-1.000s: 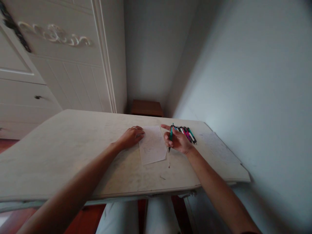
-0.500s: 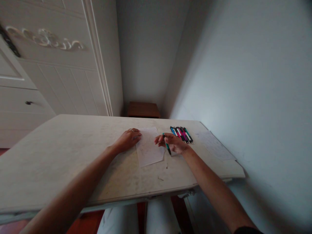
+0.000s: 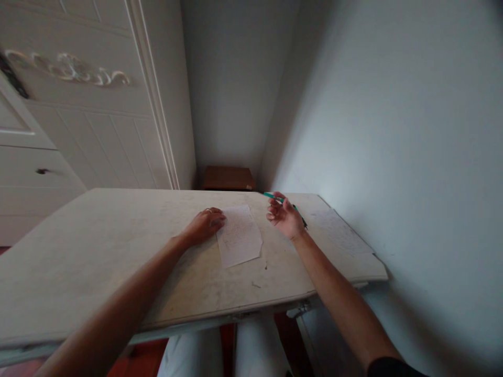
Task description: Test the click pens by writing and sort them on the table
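Observation:
My left hand (image 3: 204, 226) lies on the upper left edge of a sheet of paper (image 3: 240, 238), palm down with fingers stretched out and a ring on one of them. Faint writing covers the sheet. My right hand (image 3: 288, 219) is raised to the right of the paper, palm turned partly up, its fingers closed on a green and black pen (image 3: 269, 195). The pen is tilted, with its green end pointing left. Behind this hand, a row of pens is almost wholly hidden; only the rightmost green pen (image 3: 300, 213) shows at its edge.
The worn white table (image 3: 118, 251) reaches from the cabinet (image 3: 118, 141) on the left to the wall (image 3: 373, 131) on the right. Another written sheet (image 3: 342, 231) lies along the table's right edge. A brown wooden stand (image 3: 229, 177) is beyond the far edge.
My right hand has lifted away from the paper and moved over the row of pens, now covering most of it. The held pen has swung from pointing down to nearly level. My left hand stays put.

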`<act>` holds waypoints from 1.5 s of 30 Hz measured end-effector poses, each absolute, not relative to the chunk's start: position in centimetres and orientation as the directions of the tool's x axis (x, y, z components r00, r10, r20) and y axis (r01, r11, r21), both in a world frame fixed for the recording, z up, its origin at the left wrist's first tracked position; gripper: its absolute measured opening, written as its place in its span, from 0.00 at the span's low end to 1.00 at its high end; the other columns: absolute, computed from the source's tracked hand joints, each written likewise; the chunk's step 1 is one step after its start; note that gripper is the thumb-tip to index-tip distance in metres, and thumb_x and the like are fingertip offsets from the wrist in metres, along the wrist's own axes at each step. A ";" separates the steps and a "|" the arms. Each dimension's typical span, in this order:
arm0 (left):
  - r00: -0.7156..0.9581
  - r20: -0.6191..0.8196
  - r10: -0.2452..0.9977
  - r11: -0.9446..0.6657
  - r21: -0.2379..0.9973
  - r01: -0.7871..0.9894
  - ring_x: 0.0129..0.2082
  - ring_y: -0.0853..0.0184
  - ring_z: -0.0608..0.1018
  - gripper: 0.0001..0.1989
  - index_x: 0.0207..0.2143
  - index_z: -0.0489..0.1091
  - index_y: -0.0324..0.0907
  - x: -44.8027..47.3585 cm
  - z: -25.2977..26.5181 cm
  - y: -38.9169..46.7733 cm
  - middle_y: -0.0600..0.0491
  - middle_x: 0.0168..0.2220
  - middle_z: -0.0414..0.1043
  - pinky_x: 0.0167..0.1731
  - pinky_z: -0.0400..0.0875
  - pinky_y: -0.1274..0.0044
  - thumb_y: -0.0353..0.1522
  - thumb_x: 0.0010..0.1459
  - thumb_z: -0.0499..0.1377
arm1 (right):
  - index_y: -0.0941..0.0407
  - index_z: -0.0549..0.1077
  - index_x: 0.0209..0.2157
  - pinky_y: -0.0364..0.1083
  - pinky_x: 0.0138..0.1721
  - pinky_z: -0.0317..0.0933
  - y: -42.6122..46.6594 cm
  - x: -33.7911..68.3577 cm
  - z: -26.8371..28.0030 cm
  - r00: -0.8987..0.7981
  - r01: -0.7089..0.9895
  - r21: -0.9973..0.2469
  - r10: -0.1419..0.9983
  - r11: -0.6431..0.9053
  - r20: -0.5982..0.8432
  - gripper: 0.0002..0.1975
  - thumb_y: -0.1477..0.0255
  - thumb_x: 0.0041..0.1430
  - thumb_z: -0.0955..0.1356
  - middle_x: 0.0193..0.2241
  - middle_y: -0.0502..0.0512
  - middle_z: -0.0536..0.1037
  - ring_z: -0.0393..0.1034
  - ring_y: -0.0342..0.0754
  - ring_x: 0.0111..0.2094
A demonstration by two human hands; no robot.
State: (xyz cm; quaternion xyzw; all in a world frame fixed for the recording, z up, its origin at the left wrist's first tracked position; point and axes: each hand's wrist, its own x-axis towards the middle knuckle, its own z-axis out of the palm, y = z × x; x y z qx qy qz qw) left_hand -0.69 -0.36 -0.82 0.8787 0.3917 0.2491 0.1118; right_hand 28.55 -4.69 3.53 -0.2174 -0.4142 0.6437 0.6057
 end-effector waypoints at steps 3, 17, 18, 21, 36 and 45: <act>0.564 0.359 0.744 -0.669 0.412 0.619 0.48 0.58 0.75 0.18 0.44 0.76 0.41 -0.7 -1.1 -0.2 0.44 0.48 0.74 0.52 0.68 0.66 0.40 0.61 0.52 | 0.48 0.72 0.41 0.41 0.31 0.65 -4.6 28.8 3.8 -0.142 -0.596 -0.793 0.955 0.126 0.259 0.16 0.60 0.50 0.74 0.42 0.47 0.78 0.74 0.42 0.38; 0.540 0.375 0.753 -0.657 0.441 0.611 0.47 0.58 0.76 0.16 0.42 0.77 0.42 -0.8 -1.2 0.0 0.45 0.48 0.74 0.52 0.69 0.67 0.39 0.60 0.53 | 0.61 0.74 0.45 0.43 0.26 0.64 -5.2 38.6 2.5 0.528 0.453 -0.877 0.745 0.159 0.407 0.24 0.60 0.50 0.69 0.35 0.58 0.80 0.72 0.45 0.23; 0.542 0.371 0.754 -0.657 0.439 0.614 0.47 0.58 0.76 0.17 0.42 0.76 0.41 -0.8 -1.2 0.1 0.45 0.48 0.74 0.52 0.69 0.67 0.39 0.60 0.53 | 0.61 0.76 0.43 0.44 0.30 0.65 -5.5 39.8 2.5 0.510 0.555 -0.828 0.754 0.079 0.413 0.21 0.61 0.52 0.68 0.35 0.59 0.81 0.74 0.47 0.26; 0.554 0.361 0.750 -0.661 0.432 0.613 0.48 0.58 0.76 0.18 0.43 0.76 0.40 -0.8 -1.3 0.2 0.44 0.48 0.74 0.52 0.69 0.67 0.39 0.60 0.52 | 0.57 0.79 0.40 0.45 0.37 0.65 -6.5 41.8 2.5 0.463 0.796 -0.579 0.792 -0.173 0.399 0.15 0.64 0.56 0.65 0.38 0.59 0.82 0.76 0.52 0.37; 0.545 0.359 0.757 -0.652 0.469 0.596 0.48 0.57 0.76 0.19 0.42 0.77 0.41 -0.9 -1.4 0.2 0.45 0.48 0.74 0.52 0.69 0.67 0.40 0.58 0.52 | 0.57 0.78 0.40 0.45 0.38 0.60 -8.2 39.7 1.9 0.436 0.890 -0.247 0.874 -0.384 0.214 0.27 0.59 0.68 0.53 0.39 0.64 0.80 0.74 0.52 0.40; 0.542 0.362 0.759 -0.649 0.494 0.579 0.47 0.58 0.76 0.18 0.41 0.76 0.42 -1.1 -1.5 0.3 0.46 0.47 0.75 0.52 0.69 0.68 0.42 0.57 0.52 | 0.70 0.55 0.62 0.58 0.57 0.55 -3.5 35.9 2.5 0.395 0.886 -0.276 0.918 -0.372 0.029 0.58 0.37 0.44 0.64 0.60 0.81 0.60 0.56 0.68 0.61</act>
